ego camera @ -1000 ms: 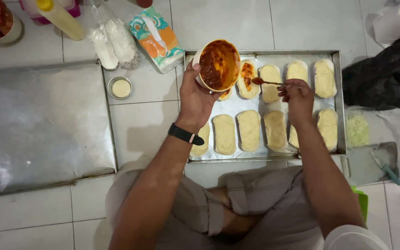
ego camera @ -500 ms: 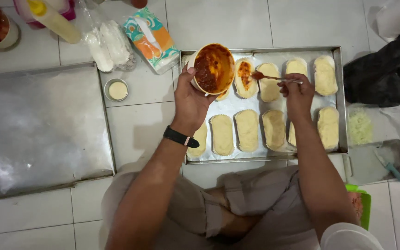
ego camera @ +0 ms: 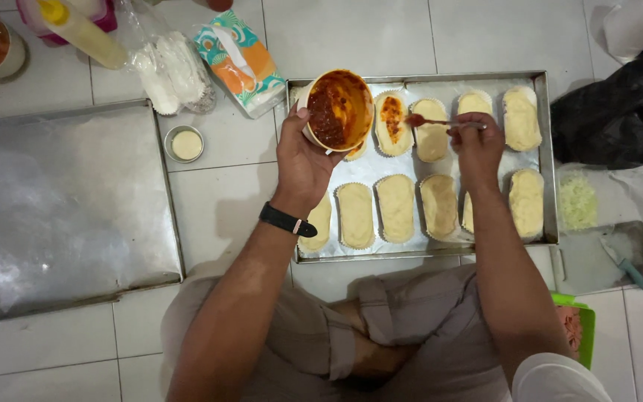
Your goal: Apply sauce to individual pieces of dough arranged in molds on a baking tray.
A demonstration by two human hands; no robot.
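While left hand [ego camera: 303, 160] grips sauce bowl [ego camera: 338, 109] over tray [ego camera: 418, 78] corner, right hand [ego camera: 476, 147] pinches spoon [ego camera: 440, 122], red tip resting on second dough [ego camera: 431, 131]; first dough [ego camera: 393, 123] sauced.

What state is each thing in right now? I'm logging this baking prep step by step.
Left hand: gripping the bowl from below.
Bowl: held over the tray, part full of red sauce.
Right hand: holding the spoon.
Spoon: level, sauce on its tip, over a dough piece.
Sauced dough piece: sauce on top.
Other dough pieces: plain, in paper cups.
Tray: on the floor, foil-lined.
Small tin: open, pale filling.
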